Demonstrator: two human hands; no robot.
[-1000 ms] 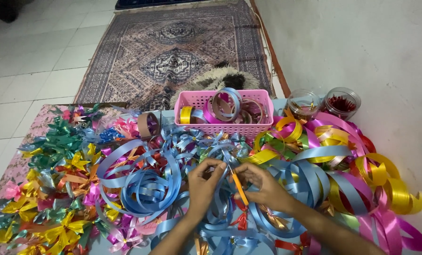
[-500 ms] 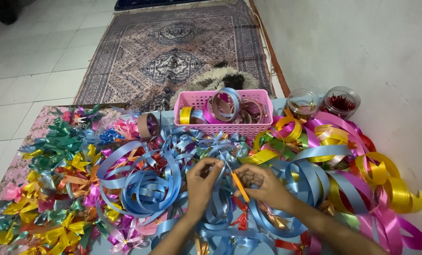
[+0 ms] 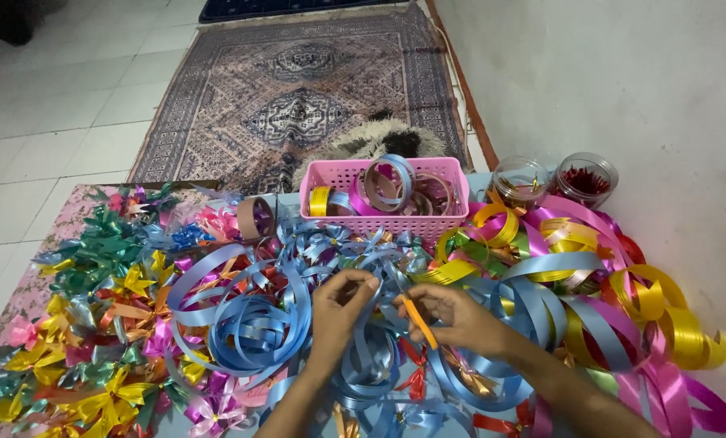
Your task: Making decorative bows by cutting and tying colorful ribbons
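I see the worktop [image 3: 30, 284] almost buried. A pink basket [image 3: 383, 209] holding ribbon rolls stands at the far edge, with two clear jars [image 3: 553, 180] just beside it toward the far right corner. A brown tape roll [image 3: 255, 217] stands left of the basket. Finished ribbon bows [image 3: 95, 324] in green, yellow, orange and pink crowd the left side, and loose yellow and pink ribbon coils [image 3: 647, 316] spill over the right edge. Coils of light blue ribbon [image 3: 249, 320] lie right against both hands and hem them in on every side.

My left hand [image 3: 338, 312] has its fingers pinched on a strip of the blue ribbon at the middle of the worktop. My right hand [image 3: 452, 316] is closed around an orange stick-like tool [image 3: 419, 322]; its tip points toward the left hand's fingers, though I cannot tell if it touches the ribbon.

Compared with half a second ago, the two hands sit in nearly the same spot, the left fingers raised slightly higher.

Open room is scarce: only the tiled floor [image 3: 46, 146] and patterned rug [image 3: 298, 97] beyond the far edge are free.
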